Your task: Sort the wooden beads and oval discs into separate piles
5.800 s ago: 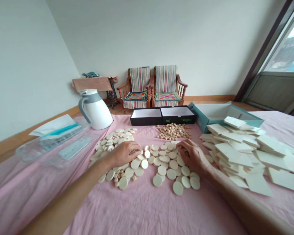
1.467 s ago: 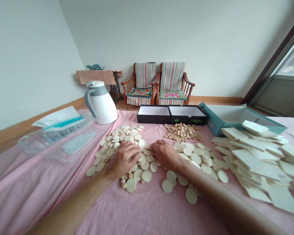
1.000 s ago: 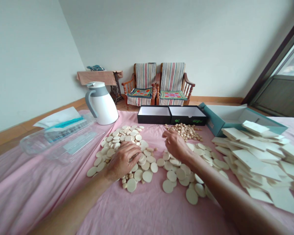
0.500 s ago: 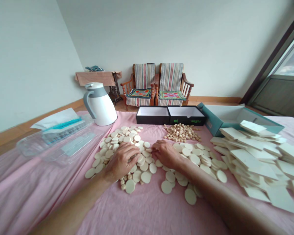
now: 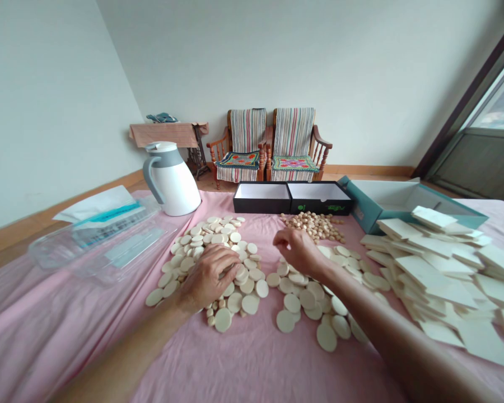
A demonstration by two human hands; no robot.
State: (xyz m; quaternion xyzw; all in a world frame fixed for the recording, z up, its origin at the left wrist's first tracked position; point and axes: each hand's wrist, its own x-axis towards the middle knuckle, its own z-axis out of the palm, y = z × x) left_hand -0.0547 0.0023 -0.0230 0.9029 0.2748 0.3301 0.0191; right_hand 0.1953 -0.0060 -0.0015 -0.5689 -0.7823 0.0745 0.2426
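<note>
My left hand (image 5: pixel 213 271) rests on the left heap of round wooden discs (image 5: pixel 250 304), fingers curled together. Whatever lies under its palm and between thumb and fingers is hidden. A few small wooden beads (image 5: pixel 211 321) show among the discs just below it. My right hand (image 5: pixel 297 249) is above the right heap of discs (image 5: pixel 292 303), close to a pile of wooden beads (image 5: pixel 313 225). Its fingers are bent and drawn together, and anything inside them is too small or hidden to make out.
Black boxes (image 5: pixel 262 206) with white insides stand behind the beads. A teal box (image 5: pixel 367 215) and a heap of white rectangular boards (image 5: pixel 437 274) occupy the right side. On the left are a white jug (image 5: pixel 176 187) and clear plastic packaging (image 5: pixel 54 246). Pink cloth (image 5: pixel 227 369) covers the table.
My right hand has left the edge of the left disc heap and moved right and slightly up, towards the bead pile. My left hand has stayed in place.
</note>
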